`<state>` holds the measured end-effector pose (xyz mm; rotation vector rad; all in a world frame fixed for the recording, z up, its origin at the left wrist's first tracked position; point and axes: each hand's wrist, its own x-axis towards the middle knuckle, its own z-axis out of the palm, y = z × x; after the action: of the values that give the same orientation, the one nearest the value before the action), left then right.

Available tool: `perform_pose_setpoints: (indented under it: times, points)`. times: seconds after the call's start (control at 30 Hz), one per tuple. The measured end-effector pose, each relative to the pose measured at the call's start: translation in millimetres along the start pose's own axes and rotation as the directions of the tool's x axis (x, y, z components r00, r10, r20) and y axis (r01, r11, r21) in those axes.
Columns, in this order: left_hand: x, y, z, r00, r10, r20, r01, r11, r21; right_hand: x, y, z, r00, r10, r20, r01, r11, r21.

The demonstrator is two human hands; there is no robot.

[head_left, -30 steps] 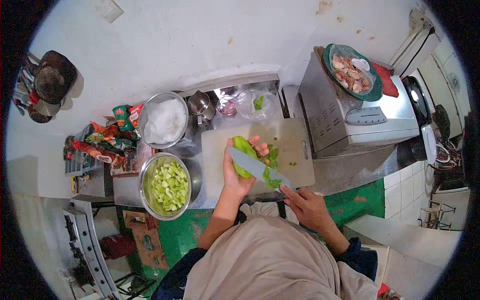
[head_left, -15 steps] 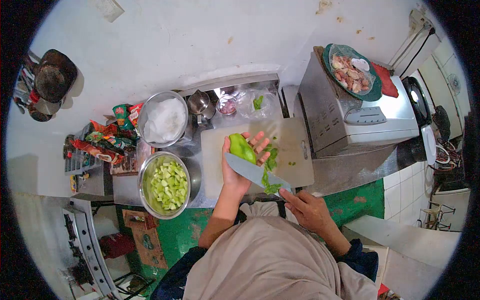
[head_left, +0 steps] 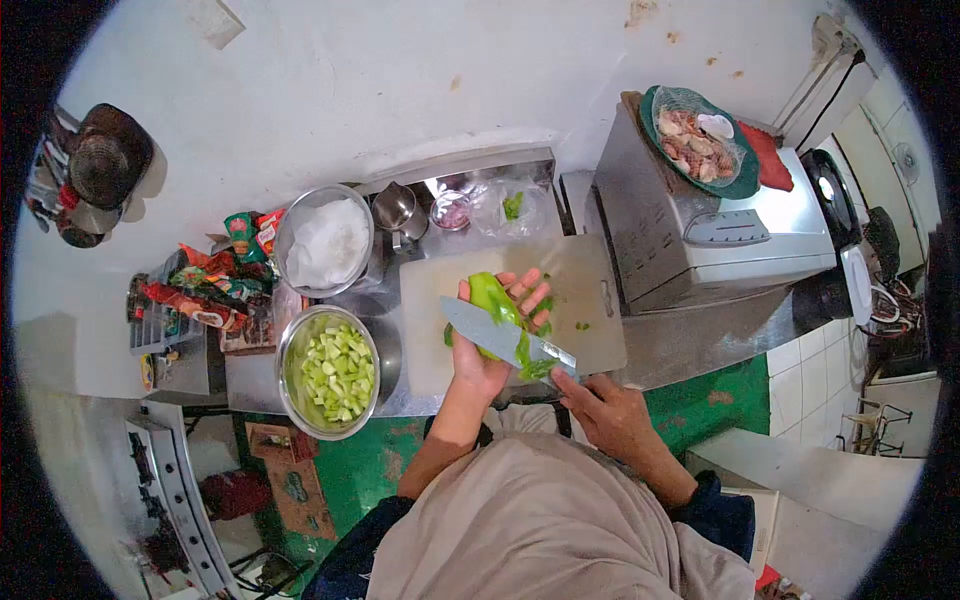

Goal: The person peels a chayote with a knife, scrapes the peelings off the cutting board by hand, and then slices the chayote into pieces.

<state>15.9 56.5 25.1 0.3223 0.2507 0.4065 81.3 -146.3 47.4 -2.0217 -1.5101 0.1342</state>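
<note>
A green vegetable lies across the palm of my left hand, its fingers reaching around the far side. My right hand grips the handle of a broad knife. The blade rests against the vegetable, slanting from upper left to lower right. Green peelings cling near the blade's handle end. Both hands are over or beside the front of a pale cutting board, where small green scraps lie. The vegetable's lower end is partly covered by the blade.
A steel bowl of cut green pieces stands left of the board, with a bowl holding white material behind it. A metal jug and small bowl stand behind. A metal appliance is at the right.
The knife blade has shifted left and up across the vegetable. The vegetable has moved slightly right in my left hand, and a green piece now shows left of the blade.
</note>
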Motion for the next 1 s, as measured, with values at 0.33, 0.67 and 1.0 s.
perform_pose_setpoints:
  times: [0.33,0.67,1.0]
  points:
    - [-7.0,-4.3,-2.9,0.995,-0.084,0.047,0.082,0.996,0.044,11.1,4.6,5.8,0.999,-0.045,0.001,0.045,0.999,-0.014]
    - [-10.3,-0.5,-20.1,0.978,-0.183,0.096,0.171,0.978,0.122,22.1,7.3,13.6,0.998,-0.049,-0.038,0.047,0.998,-0.041]
    - [-11.5,1.5,-18.4,0.968,-0.175,-0.181,0.144,0.974,-0.173,27.9,14.3,6.7,0.985,0.159,-0.066,-0.128,0.936,0.328]
